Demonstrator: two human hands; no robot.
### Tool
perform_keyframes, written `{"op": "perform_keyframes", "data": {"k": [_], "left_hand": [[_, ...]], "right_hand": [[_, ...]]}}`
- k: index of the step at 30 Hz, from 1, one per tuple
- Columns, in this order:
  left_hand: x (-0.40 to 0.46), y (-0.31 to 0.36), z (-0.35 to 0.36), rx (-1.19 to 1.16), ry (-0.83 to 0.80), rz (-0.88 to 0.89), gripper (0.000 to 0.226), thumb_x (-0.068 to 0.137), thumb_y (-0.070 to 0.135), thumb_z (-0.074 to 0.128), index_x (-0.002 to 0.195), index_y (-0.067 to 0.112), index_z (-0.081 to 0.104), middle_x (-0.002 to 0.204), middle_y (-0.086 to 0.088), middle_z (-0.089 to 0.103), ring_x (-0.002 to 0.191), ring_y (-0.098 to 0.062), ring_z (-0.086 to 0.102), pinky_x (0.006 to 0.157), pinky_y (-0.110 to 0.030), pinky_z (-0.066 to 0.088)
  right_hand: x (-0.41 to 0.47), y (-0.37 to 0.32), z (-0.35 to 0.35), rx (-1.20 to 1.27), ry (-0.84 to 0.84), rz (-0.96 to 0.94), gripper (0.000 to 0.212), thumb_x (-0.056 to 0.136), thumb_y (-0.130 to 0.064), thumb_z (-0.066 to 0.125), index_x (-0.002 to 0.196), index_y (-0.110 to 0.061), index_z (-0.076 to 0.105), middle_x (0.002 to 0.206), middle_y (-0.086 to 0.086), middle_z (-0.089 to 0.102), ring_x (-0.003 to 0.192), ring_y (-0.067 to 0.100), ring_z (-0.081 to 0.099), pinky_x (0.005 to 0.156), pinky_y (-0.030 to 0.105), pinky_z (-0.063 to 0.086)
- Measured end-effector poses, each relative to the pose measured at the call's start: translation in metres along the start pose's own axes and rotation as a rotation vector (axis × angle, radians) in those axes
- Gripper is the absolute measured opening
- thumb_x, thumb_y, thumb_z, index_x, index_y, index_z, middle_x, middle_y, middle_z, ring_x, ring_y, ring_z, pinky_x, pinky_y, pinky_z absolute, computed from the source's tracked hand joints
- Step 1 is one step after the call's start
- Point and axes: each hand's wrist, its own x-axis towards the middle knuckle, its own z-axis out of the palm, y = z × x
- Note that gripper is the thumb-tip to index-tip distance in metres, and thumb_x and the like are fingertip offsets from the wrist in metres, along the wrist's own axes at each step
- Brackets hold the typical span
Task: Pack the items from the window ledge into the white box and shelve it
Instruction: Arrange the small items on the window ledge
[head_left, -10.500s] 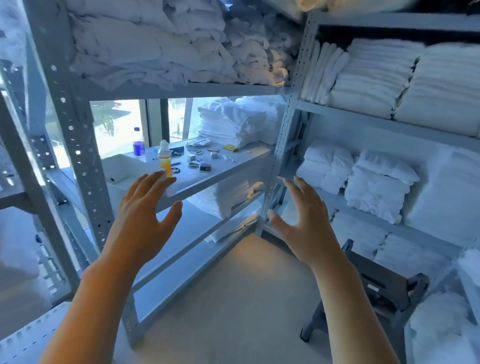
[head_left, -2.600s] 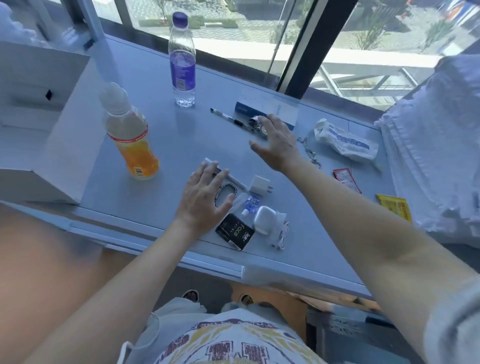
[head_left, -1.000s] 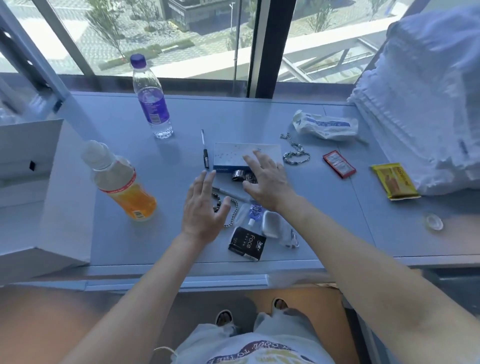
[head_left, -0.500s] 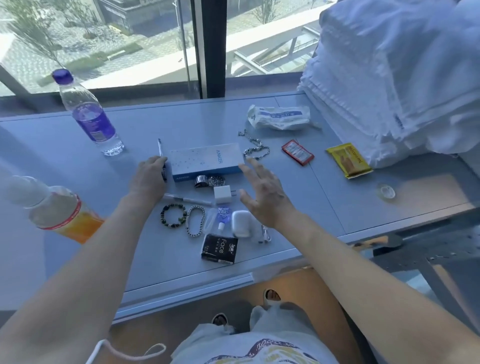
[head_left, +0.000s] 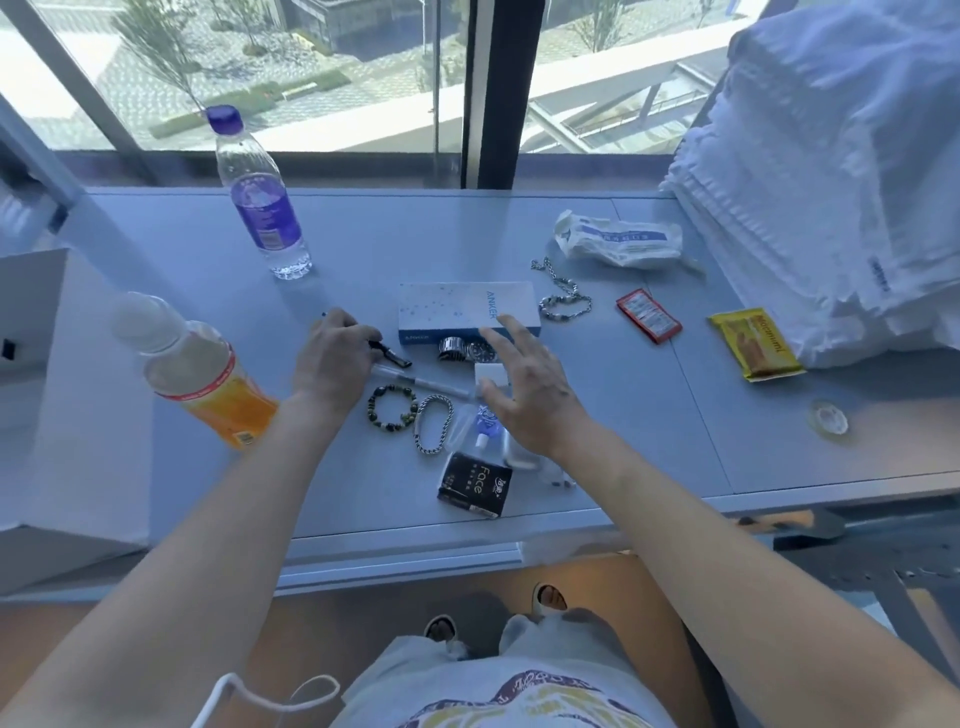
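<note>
Small items lie scattered on the grey window ledge (head_left: 597, 415). My left hand (head_left: 332, 364) curls round a black pen (head_left: 389, 353) beside a blue-and-white Anker box (head_left: 457, 309). My right hand (head_left: 524, 384) hovers with spread fingers over a white charger plug (head_left: 488, 371) and a wristwatch (head_left: 462, 349). Near it lie a beaded bracelet (head_left: 392, 408), a silver bracelet (head_left: 432, 423), a white pen (head_left: 431, 384), a black tissue pack (head_left: 475, 483) and a chain (head_left: 563, 296). The white box (head_left: 57, 415) stands at the left edge.
An orange juice bottle (head_left: 202, 374) and a water bottle (head_left: 260, 197) stand on the left. A white wrapper (head_left: 618, 239), a red sachet (head_left: 649, 314), a yellow packet (head_left: 756, 343) and a tape roll (head_left: 828, 420) lie to the right, beside stacked white towels (head_left: 831, 171).
My left hand has closed round the black pen and drawn it toward me. My right hand has stayed spread above the plug. The view has swung back left.
</note>
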Motion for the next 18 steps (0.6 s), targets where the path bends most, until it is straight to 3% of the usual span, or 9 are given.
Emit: {"op": "perform_keyframes", "data": {"k": [7, 14, 18], "left_hand": [[-0.008, 0.015, 0.0, -0.123, -0.067, -0.022, 0.01, 0.085, 0.008, 0.078, 0.094, 0.01, 0.083, 0.092, -0.009, 0.067, 0.087, -0.032, 0.064, 0.076, -0.035, 0.048], [-0.028, 0.054, 0.015, -0.104, -0.096, 0.078, 0.01, 0.089, 0.01, 0.075, 0.094, 0.013, 0.083, 0.094, -0.007, 0.07, 0.099, -0.031, 0.059, 0.084, -0.04, 0.049], [-0.035, 0.075, 0.012, -0.087, 0.011, 0.175, 0.008, 0.088, 0.012, 0.075, 0.092, 0.016, 0.081, 0.098, -0.002, 0.073, 0.098, -0.03, 0.06, 0.078, -0.039, 0.052]], "right_hand": [[0.0, -0.003, 0.008, 0.02, -0.025, -0.024, 0.063, 0.101, -0.03, 0.056, 0.16, -0.018, 0.035, 0.171, 0.006, 0.019, 0.157, 0.021, 0.021, 0.127, 0.044, 0.018], [-0.004, 0.015, -0.001, 0.025, -0.018, 0.005, 0.064, 0.101, -0.034, 0.056, 0.16, -0.019, 0.035, 0.171, 0.005, 0.019, 0.156, 0.022, 0.021, 0.126, 0.045, 0.018], [0.007, 0.035, -0.017, -0.017, 0.01, 0.018, 0.062, 0.1, -0.034, 0.056, 0.157, -0.02, 0.038, 0.169, 0.006, 0.025, 0.154, 0.026, 0.027, 0.123, 0.047, 0.024]]}}
